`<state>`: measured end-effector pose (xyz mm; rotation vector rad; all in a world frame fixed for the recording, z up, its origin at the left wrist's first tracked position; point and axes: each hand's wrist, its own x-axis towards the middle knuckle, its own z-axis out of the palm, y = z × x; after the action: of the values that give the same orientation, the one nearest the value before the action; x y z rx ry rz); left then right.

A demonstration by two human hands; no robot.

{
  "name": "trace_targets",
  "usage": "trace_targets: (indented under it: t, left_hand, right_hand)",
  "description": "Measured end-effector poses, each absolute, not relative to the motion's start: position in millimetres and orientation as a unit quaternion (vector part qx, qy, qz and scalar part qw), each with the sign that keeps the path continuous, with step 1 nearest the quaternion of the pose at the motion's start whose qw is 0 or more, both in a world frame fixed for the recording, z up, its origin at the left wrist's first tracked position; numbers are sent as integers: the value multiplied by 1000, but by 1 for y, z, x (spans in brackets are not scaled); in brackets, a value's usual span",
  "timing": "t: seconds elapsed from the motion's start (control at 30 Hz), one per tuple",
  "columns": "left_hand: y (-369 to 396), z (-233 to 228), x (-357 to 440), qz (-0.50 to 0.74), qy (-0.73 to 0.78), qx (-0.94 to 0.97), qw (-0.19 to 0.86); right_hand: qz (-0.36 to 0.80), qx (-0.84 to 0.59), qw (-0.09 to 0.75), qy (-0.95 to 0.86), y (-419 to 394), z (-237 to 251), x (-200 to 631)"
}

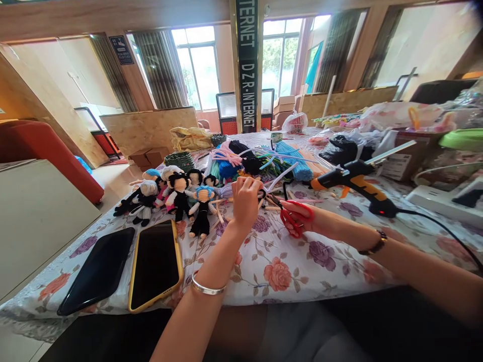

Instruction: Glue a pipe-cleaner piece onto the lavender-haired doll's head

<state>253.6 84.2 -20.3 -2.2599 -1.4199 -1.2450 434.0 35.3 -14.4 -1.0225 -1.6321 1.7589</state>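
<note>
My left hand [246,200] pinches a white pipe cleaner [281,177] above the flowered tablecloth [279,261]. My right hand [302,215] grips red-handled scissors [291,219], whose blades point toward the pipe cleaner near my left fingers. A bundle of coloured pipe cleaners [260,158] lies just behind both hands. Several small pipe-cleaner dolls [177,193] stand in a group left of my left hand.
A black and orange hot glue gun [356,181] rests to the right, its cord trailing off the table. Two phones lie at the front left, one black [100,269] and one in a yellow case [156,264]. Bags and boxes crowd the far right.
</note>
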Motion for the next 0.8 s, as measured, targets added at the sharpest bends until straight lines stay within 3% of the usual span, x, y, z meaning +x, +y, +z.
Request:
trace_targets:
  t: [0.8]
  left_hand:
    - [89,-26,255,-403,-453,-784,132]
  right_hand:
    - [630,-373,273,-624,44,-23,435]
